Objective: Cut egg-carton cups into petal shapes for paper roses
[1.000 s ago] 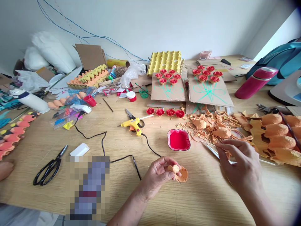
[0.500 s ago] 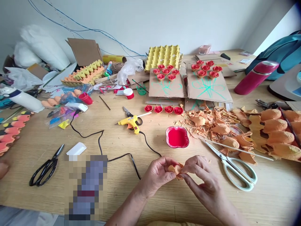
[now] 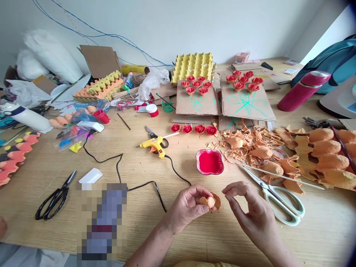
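My left hand (image 3: pixel 189 207) is closed on a small flower shape cut from orange egg-carton pulp (image 3: pixel 209 202), its petals spread beyond my fingertips. Just to the right, my right hand (image 3: pixel 249 211) is held apart from the flower, thumb and forefinger tips brought together in a pinch. Anything between those tips is too small to make out. Beyond both hands stands a scalloped dish of red paint (image 3: pixel 210 162). Scissors with pale green handles (image 3: pixel 283 200) lie to the right of my right hand.
A yellow glue gun (image 3: pixel 154 145) rests by dark-handled cutters, its cord trailing toward me. Red paint-coated flowers (image 3: pixel 199 129) line up behind the dish. Pulp scraps (image 3: pixel 253 146) and an orange egg carton (image 3: pixel 328 159) cover the right. Black scissors (image 3: pixel 55 200) lie at left.
My right hand has let go of the pulp flower and drawn back to the right. The left hand keeps holding the flower, now more fully visible.
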The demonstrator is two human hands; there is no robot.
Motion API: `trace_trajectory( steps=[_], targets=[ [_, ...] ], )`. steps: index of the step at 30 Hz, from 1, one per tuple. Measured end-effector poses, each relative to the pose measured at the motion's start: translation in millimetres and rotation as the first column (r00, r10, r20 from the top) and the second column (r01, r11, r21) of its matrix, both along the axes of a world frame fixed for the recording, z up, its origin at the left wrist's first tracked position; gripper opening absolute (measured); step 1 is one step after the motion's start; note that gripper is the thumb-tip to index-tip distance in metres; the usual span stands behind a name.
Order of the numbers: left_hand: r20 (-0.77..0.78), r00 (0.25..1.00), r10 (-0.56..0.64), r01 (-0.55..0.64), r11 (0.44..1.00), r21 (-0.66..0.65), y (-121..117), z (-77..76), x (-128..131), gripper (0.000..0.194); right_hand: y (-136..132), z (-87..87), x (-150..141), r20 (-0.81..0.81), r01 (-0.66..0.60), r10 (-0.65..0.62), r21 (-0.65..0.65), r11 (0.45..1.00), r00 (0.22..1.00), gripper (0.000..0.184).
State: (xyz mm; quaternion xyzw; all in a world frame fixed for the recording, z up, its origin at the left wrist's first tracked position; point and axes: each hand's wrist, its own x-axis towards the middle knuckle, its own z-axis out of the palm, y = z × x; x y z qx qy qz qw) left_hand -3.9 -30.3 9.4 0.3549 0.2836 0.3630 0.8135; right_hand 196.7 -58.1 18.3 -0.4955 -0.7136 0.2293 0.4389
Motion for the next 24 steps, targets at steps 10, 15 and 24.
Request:
trace_trajectory(
  steps=[10, 15, 24],
  targets=[
    [-0.286, 0.944, 0.162, -0.007, 0.880, 0.475, -5, 3.2, 3, 0.030, -3, -6.6, 5, 0.040, 0.039, -0.038, -0.020, 0.999, 0.998, 0.011],
    [-0.327, 0.915, 0.238, 0.008, 0.798, 0.603, -4, 3.2, 2, 0.033, -8, -14.5, 7, 0.121, -0.005, 0.017, -0.096, 0.995, 0.993, 0.013],
    [-0.325, 0.849, 0.417, -0.130, 0.760, 0.636, 3, -0.3, -13, 0.027, -14, -20.3, 3, 0.433, -0.065, 0.151, -0.207, 0.976, 0.889, 0.062]
  ],
)
